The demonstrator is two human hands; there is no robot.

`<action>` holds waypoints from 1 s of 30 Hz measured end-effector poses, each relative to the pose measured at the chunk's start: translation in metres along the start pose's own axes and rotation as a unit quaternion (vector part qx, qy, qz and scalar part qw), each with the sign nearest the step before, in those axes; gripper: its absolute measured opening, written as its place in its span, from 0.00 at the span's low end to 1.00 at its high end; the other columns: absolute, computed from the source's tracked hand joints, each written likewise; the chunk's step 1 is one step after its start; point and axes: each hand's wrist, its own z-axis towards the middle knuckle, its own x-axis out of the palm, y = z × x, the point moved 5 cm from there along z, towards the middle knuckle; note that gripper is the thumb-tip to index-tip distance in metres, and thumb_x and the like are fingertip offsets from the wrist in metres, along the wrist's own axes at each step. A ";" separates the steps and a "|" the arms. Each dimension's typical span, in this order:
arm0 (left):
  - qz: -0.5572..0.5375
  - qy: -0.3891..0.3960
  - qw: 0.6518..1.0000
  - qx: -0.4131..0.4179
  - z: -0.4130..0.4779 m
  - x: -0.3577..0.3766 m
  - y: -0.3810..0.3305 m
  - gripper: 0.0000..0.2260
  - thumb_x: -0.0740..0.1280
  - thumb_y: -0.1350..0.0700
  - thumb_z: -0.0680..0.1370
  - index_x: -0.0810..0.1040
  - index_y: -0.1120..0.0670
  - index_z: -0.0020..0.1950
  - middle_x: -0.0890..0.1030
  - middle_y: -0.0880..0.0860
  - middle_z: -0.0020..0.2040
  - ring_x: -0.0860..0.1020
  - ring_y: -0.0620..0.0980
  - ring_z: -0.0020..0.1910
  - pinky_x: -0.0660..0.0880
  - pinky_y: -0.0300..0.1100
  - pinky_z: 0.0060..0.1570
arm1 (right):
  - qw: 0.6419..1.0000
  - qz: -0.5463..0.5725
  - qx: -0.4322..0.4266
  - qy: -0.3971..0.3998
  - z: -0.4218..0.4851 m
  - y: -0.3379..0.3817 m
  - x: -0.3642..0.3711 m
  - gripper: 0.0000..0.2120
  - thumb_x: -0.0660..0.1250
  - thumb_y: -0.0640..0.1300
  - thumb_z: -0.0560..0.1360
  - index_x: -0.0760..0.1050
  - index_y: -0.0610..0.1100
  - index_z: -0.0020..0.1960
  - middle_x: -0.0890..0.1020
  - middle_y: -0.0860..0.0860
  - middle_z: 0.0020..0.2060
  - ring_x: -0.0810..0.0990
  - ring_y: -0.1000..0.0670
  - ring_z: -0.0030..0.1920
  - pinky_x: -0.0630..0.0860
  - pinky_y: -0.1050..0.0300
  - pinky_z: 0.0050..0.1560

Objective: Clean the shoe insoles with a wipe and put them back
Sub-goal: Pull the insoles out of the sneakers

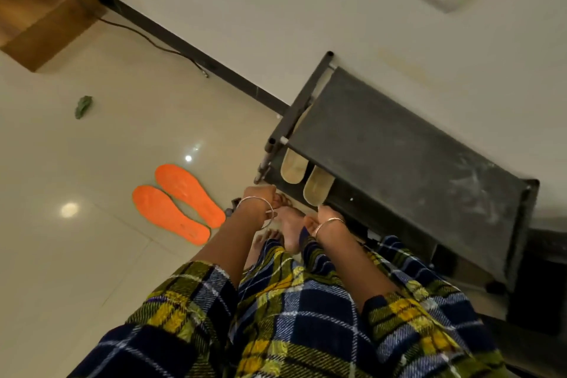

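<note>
The tiled floor (92,255) leaves wide open room on the left. The rack (399,147) stands against the wall and closes off the right. Two orange insoles (167,215) lie flat, side by side on the tiles, left of the hands and apart from the rack, likely set out for wiping. Beige slippers (294,167) jut past a shelf edge. The left hand (260,198) and right hand (326,213) reach low at the rack's near corner, fingers turned away, so I cannot tell their grip. A green scrap (83,106), perhaps the wipe, lies well apart.
</note>
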 end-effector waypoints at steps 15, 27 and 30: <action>0.026 -0.114 0.993 0.036 0.042 0.033 -0.022 0.07 0.73 0.59 0.75 0.80 0.57 0.37 0.84 0.57 0.38 0.84 0.55 0.37 0.82 0.47 0.41 | 0.985 0.170 0.038 0.023 0.051 0.006 0.013 0.13 0.60 0.41 0.82 0.68 0.40 0.39 0.73 0.45 0.30 0.71 0.53 0.18 0.63 0.67 0.16; -0.066 -0.067 0.987 0.132 -0.071 -0.012 0.007 0.07 0.64 0.61 0.80 0.78 0.56 0.43 0.82 0.56 0.37 0.80 0.49 0.35 0.76 0.40 0.31 | 0.972 0.224 -0.023 0.063 -0.061 0.036 0.011 0.10 0.61 0.33 0.80 0.71 0.34 0.40 0.77 0.41 0.35 0.75 0.48 0.33 0.74 0.64 0.21; -0.091 -0.051 0.986 0.133 -0.105 -0.033 0.019 0.06 0.64 0.61 0.81 0.77 0.57 0.44 0.82 0.57 0.38 0.82 0.51 0.36 0.77 0.44 0.38 | 0.974 0.204 -0.023 0.093 -0.100 0.038 0.006 0.08 0.61 0.33 0.80 0.72 0.34 0.43 0.78 0.40 0.38 0.78 0.47 0.37 0.78 0.61 0.24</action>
